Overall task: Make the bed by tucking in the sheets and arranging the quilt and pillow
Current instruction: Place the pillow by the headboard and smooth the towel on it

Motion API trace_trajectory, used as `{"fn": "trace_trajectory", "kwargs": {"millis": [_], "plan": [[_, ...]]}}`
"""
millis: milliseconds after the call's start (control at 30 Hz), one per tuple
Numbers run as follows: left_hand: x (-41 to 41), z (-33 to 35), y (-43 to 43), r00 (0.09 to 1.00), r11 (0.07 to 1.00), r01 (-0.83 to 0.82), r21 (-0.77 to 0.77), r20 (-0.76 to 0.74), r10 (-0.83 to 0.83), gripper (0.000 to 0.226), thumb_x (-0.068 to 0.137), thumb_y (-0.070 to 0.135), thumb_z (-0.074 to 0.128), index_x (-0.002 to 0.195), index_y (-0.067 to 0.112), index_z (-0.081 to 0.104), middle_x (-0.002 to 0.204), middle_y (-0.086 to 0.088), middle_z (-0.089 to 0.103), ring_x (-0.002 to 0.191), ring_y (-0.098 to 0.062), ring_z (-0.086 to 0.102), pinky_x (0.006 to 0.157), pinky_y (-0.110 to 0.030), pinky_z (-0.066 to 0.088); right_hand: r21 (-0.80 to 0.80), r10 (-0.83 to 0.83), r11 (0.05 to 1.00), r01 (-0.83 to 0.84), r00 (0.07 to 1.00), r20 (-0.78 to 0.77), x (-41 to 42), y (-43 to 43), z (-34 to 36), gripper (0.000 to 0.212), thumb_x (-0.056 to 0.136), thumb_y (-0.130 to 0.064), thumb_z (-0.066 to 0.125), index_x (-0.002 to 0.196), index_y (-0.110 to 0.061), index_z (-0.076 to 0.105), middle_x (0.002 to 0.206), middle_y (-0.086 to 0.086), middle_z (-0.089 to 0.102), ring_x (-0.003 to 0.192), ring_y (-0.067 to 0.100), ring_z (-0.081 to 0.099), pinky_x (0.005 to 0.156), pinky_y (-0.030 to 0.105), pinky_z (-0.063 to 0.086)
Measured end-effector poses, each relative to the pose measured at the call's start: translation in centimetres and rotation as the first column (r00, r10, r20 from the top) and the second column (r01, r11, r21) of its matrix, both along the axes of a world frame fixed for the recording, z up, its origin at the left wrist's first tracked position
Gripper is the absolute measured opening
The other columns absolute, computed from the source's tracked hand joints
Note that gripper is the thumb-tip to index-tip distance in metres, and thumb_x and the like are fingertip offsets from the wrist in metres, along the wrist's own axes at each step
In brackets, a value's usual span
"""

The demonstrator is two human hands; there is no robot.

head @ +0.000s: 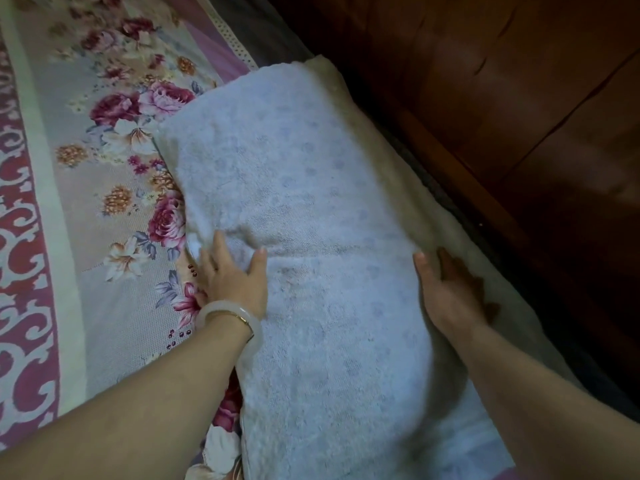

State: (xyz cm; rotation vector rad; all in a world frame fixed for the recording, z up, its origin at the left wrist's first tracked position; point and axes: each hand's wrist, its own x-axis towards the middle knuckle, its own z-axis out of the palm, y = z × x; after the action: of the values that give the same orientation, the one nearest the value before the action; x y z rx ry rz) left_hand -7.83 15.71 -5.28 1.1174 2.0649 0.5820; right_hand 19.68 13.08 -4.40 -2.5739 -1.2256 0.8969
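A long pillow (311, 202) wrapped in a pale blue towel cover lies along the right edge of the bed, against the headboard. My left hand (235, 275) rests on the pillow's left edge, fingers curled round the side and thumb on top; a white bangle sits on that wrist. My right hand (450, 289) lies flat against the pillow's right side, fingers straight and pointing away from me. The floral sheet (114, 150) with roses covers the mattress to the left of the pillow.
A dark wooden headboard (502, 98) runs along the right, close behind the pillow. A red and white patterned border (20, 254) of the sheet runs down the far left. A cream layer (398, 140) shows under the pillow's right edge.
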Motion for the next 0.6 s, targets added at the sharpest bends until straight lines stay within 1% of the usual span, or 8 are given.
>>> {"fn": "trace_trajectory", "kwargs": {"millis": [100, 167, 200, 267, 367, 433, 533, 600], "plan": [[-0.5, 0.6, -0.3, 0.991, 0.997, 0.072, 0.036, -0.113, -0.067, 0.075, 0.091, 0.058, 0.042, 0.147, 0.044, -0.006, 0.159, 0.006, -0.012, 0.147, -0.024, -0.001, 0.116, -0.052, 0.011, 0.171, 0.049, 0.983, -0.065, 0.994, 0.098, -1.5, -2.1, 1.0, 0.069, 0.089, -0.073, 0.022, 0.15, -0.041, 0.015, 0.162, 0.0, 0.007, 0.148, 0.025, -0.001, 0.116, 0.057, -0.005], [-0.8, 0.6, 0.1, 0.989, 0.987, 0.143, -0.077, -0.011, -0.144, 0.076, 0.091, 0.06, 0.039, 0.148, 0.043, -0.008, 0.159, 0.006, -0.004, 0.146, -0.027, 0.007, 0.113, -0.043, 0.021, 0.246, 0.183, 0.945, -0.214, 0.973, 0.143, -2.8, -4.2, 0.8, 0.069, 0.089, -0.074, 0.02, 0.15, -0.044, 0.011, 0.162, -0.005, 0.001, 0.148, 0.019, -0.006, 0.116, 0.053, -0.006], [-0.9, 0.7, 0.5, 0.99, 0.979, 0.127, -0.162, 0.079, -0.116, 0.077, 0.092, 0.059, 0.039, 0.149, 0.04, -0.008, 0.159, 0.005, 0.002, 0.145, -0.03, 0.013, 0.109, -0.037, 0.027, 0.231, 0.242, 0.934, -0.273, 0.958, 0.153, -3.3, -4.9, 0.4, 0.071, 0.087, -0.077, 0.015, 0.15, -0.045, 0.006, 0.162, -0.007, -0.001, 0.148, 0.018, -0.008, 0.116, 0.053, -0.005], [-1.2, 0.9, 1.3, 0.99, 0.966, 0.05, -0.252, 0.14, -0.014, 0.076, 0.094, 0.056, 0.038, 0.15, 0.032, -0.007, 0.159, -0.001, 0.01, 0.143, -0.033, 0.017, 0.111, -0.043, 0.024, 0.177, 0.278, 0.936, -0.303, 0.948, 0.154, -3.4, -5.3, -0.4, 0.074, 0.084, -0.079, 0.007, 0.15, -0.047, -0.002, 0.162, -0.009, -0.004, 0.148, 0.018, -0.008, 0.116, 0.054, -0.004], [-1.7, 1.9, 1.3, 0.996, 0.977, 0.008, -0.214, 0.087, 0.011, 0.065, 0.098, 0.049, 0.034, 0.151, 0.033, -0.001, 0.158, -0.004, 0.017, 0.141, -0.034, 0.025, 0.111, -0.047, 0.024, 0.12, 0.278, 0.948, -0.295, 0.95, 0.144, -3.2, -4.7, -0.4, 0.074, 0.083, -0.076, 0.009, 0.15, -0.046, -0.004, 0.162, -0.01, -0.006, 0.148, 0.021, -0.009, 0.117, 0.055, -0.004], [-1.4, 2.6, 0.1, 0.997, 0.983, 0.04, -0.177, 0.079, -0.026, 0.062, 0.099, 0.042, 0.037, 0.151, 0.034, 0.003, 0.156, -0.004, 0.023, 0.135, -0.032, 0.035, 0.104, -0.039, 0.032, 0.087, 0.298, 0.946, -0.312, 0.944, 0.143, -3.2, -4.4, -0.1, 0.073, 0.085, -0.074, 0.011, 0.15, -0.045, -0.006, 0.162, -0.009, -0.007, 0.148, 0.022, -0.01, 0.117, 0.055, -0.003], [-1.2, 3.3, -1.9, 0.991, 0.982, 0.119, -0.144, 0.073, -0.109, 0.062, 0.098, 0.04, 0.041, 0.151, 0.036, 0.007, 0.154, -0.003, 0.027, 0.116, -0.028, 0.053, 0.088, -0.029, 0.04, 0.01, 0.322, 0.945, -0.325, 0.939, 0.124, -3.1, -4.2, 0.4, 0.071, 0.089, -0.071, 0.014, 0.15, -0.044, -0.009, 0.161, -0.008, -0.011, 0.148, 0.025, -0.011, 0.116, 0.057, -0.001], [-1.7, 3.7, -2.5, 0.981, 0.973, 0.182, -0.139, 0.096, -0.169, 0.064, 0.096, 0.04, 0.046, 0.149, 0.039, 0.009, 0.153, -0.002, 0.03, 0.086, -0.016, 0.059, 0.081, -0.03, 0.049, -0.035, 0.331, 0.944, -0.329, 0.937, 0.11, -3.2, -3.9, 1.1, 0.07, 0.09, -0.07, 0.015, 0.15, -0.044, -0.01, 0.161, -0.008, -0.012, 0.148, 0.026, -0.011, 0.116, 0.058, 0.0]]}}
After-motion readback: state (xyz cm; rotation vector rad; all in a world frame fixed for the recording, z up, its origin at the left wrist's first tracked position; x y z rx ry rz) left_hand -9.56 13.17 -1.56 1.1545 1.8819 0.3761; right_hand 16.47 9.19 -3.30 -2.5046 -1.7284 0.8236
